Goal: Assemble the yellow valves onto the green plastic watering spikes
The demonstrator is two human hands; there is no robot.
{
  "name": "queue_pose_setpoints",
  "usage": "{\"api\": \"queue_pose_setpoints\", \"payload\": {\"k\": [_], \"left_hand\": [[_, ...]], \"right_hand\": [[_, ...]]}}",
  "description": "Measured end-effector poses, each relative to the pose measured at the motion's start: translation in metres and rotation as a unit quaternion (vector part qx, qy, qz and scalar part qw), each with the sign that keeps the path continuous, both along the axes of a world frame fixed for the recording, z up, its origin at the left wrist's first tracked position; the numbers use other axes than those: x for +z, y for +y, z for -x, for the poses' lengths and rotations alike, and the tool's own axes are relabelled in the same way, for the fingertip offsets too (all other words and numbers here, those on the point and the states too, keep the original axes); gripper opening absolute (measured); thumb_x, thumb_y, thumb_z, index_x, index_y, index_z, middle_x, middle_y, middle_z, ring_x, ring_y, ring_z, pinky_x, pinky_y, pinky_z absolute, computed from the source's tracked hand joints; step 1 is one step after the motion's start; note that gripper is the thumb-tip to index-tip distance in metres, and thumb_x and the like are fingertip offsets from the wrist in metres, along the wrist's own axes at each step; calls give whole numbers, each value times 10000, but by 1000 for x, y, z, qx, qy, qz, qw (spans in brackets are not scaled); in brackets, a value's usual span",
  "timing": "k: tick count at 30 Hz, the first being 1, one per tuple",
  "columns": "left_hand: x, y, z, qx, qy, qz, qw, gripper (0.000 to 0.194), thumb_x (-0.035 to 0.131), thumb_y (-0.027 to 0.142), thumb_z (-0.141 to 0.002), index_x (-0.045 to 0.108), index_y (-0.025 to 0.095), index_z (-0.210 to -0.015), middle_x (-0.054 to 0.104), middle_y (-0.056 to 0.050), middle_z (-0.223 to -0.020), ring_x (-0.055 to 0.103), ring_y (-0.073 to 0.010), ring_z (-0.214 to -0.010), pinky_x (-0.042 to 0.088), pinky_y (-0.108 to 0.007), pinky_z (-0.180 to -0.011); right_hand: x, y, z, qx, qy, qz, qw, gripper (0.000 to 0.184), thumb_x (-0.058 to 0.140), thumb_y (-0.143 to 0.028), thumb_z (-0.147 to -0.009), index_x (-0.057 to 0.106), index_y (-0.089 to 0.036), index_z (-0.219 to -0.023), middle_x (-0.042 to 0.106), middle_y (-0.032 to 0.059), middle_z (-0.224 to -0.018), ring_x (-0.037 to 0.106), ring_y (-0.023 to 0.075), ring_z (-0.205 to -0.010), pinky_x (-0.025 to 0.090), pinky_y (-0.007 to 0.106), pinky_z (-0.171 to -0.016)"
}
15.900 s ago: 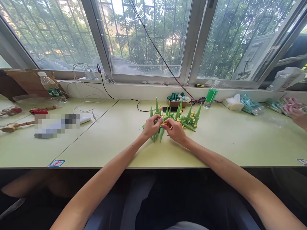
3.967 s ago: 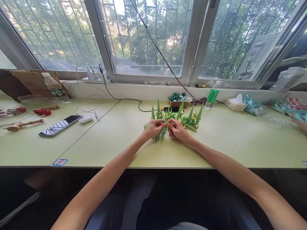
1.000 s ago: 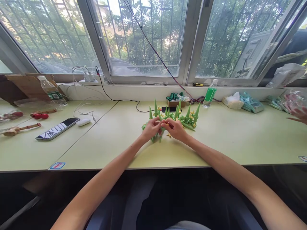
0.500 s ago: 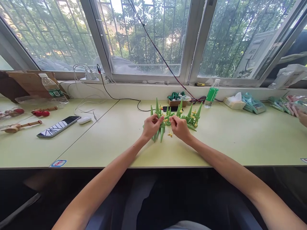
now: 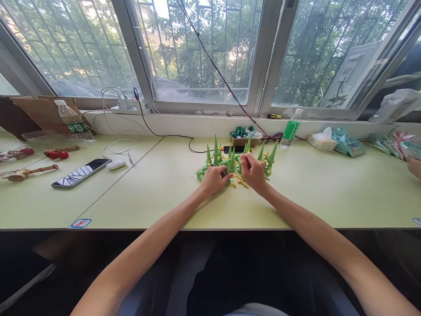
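Observation:
My left hand point(image 5: 214, 179) is closed at the base of a green cone piece point(image 5: 232, 161), thumb and fingers partly hiding it. My right hand point(image 5: 254, 172) is just right of it, slightly raised, its fingers curled in a pinch; what they hold is hidden. Around both hands stand several green plastic cones joined with small yellow connectors, among them an upright cone point(image 5: 215, 151) behind my left hand and another cone point(image 5: 272, 154) beyond my right. Loose yellow connectors point(image 5: 242, 182) lie on the table between my hands.
Behind the cones are a dark phone point(image 5: 234, 149) and a small cardboard box point(image 5: 243, 141). A green-labelled bottle point(image 5: 291, 129) stands at back right, near a tissue box point(image 5: 321, 141). At left lie a large phone point(image 5: 81, 174) and a white case point(image 5: 116, 165). Another person's hand point(image 5: 414, 166) shows at the right edge.
My left hand has moved down and right; cones that pointed towards me below it no longer show there. My right hand has shifted slightly right, and more loose yellow connectors are visible between them.

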State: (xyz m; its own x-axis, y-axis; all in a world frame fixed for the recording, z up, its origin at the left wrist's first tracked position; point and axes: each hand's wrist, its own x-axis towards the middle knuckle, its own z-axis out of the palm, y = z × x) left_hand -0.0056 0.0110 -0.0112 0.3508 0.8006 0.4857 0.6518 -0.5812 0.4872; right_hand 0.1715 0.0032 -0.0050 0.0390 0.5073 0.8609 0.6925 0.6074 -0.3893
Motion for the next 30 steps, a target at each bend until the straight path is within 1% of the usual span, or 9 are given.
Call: {"api": "queue_pose_setpoints", "payload": {"k": [4, 7, 10, 12, 15, 18, 22, 25, 30], "left_hand": [[4, -2, 0, 1, 3, 11, 1000, 347, 670, 476, -838, 580, 188, -667, 635, 6, -648, 524, -132, -586, 357, -262, -608], [8, -3, 1, 10, -34, 5, 999, 341, 596, 518, -888, 644, 193, -794, 639, 14, -649, 527, -127, -568, 370, -262, -609], [10, -1, 3, 40, -81, -32, 995, 332, 454, 441, -979, 649, 191, -880, 647, 3, -683, 523, -132, -581, 386, -270, -620], [8, 2, 5, 60, -84, -68, 992, 250, 456, 341, -977, 641, 186, -911, 672, -20, -758, 554, -156, -670, 413, -282, -666], [3, 9, 9, 49, -39, -104, 993, 130, 520, 219, -915, 641, 182, -944, 707, -55, -888, 566, -202, -840, 452, -321, -808], [-2, 14, 10, 31, 18, -85, 996, 154, 533, 219, -904, 653, 183, -995, 724, -77, -959, 541, -244, -921, 461, -363, -860], [-5, 14, 7, 43, 78, -48, 995, 259, 480, 257, -939, 648, 174, -1119, 699, -93, -881, 520, -281, -971, 462, -388, -845], [-5, 13, 6, 54, 126, -43, 990, 308, 401, 255, -969, 645, 179, -1141, 668, -96, -826, 511, -289, -969, 442, -412, -866], [-2, 8, 5, 48, 182, -28, 982, 328, 355, 214, -964, 619, 180, -1156, 676, -101, -899, 493, -296, -1009, 404, -422, -892]], "right_hand": [[-3, 3, 2, 3, -31, 20, 999, 293, 422, -348, -1001, 599, -193, -824, 517, -37, -569, 441, 102, -486, 337, 220, -555], [-4, 1, 3, 7, -45, 48, 998, 286, 427, -348, -994, 600, -191, -829, 531, -30, -578, 450, 110, -492, 338, 224, -557], [-4, -1, 4, 9, -47, 71, 996, 279, 424, -340, -993, 601, -190, -838, 544, -23, -587, 455, 118, -501, 341, 230, -564], [-3, -2, 5, 9, -49, 84, 995, 270, 425, -330, -990, 603, -190, -843, 560, -16, -597, 464, 124, -509, 346, 235, -572], [-2, -2, 6, 12, -57, 104, 993, 243, 434, -308, -981, 619, -186, -879, 615, 5, -653, 517, 136, -544, 371, 241, -597], [-2, -1, 6, 13, -71, 127, 989, 215, 450, -267, -959, 642, -173, -970, 680, 34, -747, 573, 152, -585, 415, 253, -642], [-6, 2, 7, 25, -87, 167, 982, 245, 452, -207, -934, 658, -156, -1056, 734, 72, -850, 659, 185, -695, 472, 275, -728], [-9, 3, 7, 38, -94, 197, 975, 265, 447, -183, -930, 670, -157, -1072, 750, 84, -900, 698, 207, -812, 494, 289, -800], [-9, 2, 9, 41, -111, 231, 966, 287, 452, -150, -920, 681, -159, -1093, 757, 86, -951, 706, 209, -869, 500, 294, -846]]}}
